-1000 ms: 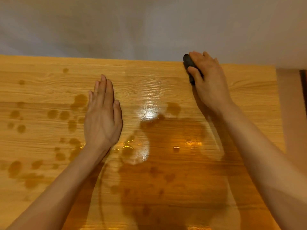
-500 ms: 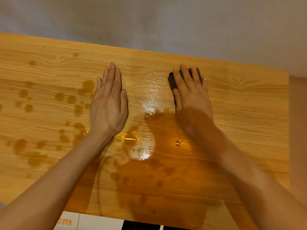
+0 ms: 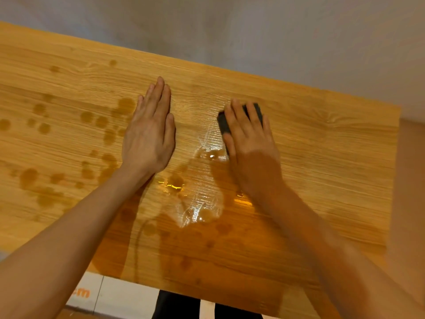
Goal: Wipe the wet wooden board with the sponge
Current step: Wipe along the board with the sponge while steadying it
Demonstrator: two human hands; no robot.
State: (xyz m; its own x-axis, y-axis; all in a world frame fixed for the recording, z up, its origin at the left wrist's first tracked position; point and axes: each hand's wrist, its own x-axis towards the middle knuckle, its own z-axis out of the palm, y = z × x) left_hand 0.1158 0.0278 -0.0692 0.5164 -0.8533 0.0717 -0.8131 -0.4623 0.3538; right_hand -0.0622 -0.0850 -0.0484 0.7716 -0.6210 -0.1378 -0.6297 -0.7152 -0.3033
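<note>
The light wooden board [image 3: 322, 157] fills most of the view and runs from the left edge to the right. A dark sponge [image 3: 223, 125] lies on it right of centre, pressed flat under my right hand [image 3: 250, 143], whose fingers cover most of it. My left hand [image 3: 149, 134] rests palm down on the board to the left, fingers together, holding nothing. Shiny puddles of water [image 3: 200, 210] sit between and below the hands. Several dark wet spots [image 3: 43, 127] dot the left part of the board.
A grey wall [image 3: 253, 31] rises behind the board's far edge. The right edge of the board ends near a pale surface [image 3: 411, 180]. Below the near edge lie a white sheet with orange print [image 3: 110, 295] and a dark patch of floor [image 3: 179, 305].
My right hand has slid the sponge from the far edge toward me and to the left, into the wet streak. The left hand stays flat in place. The view has tilted.
</note>
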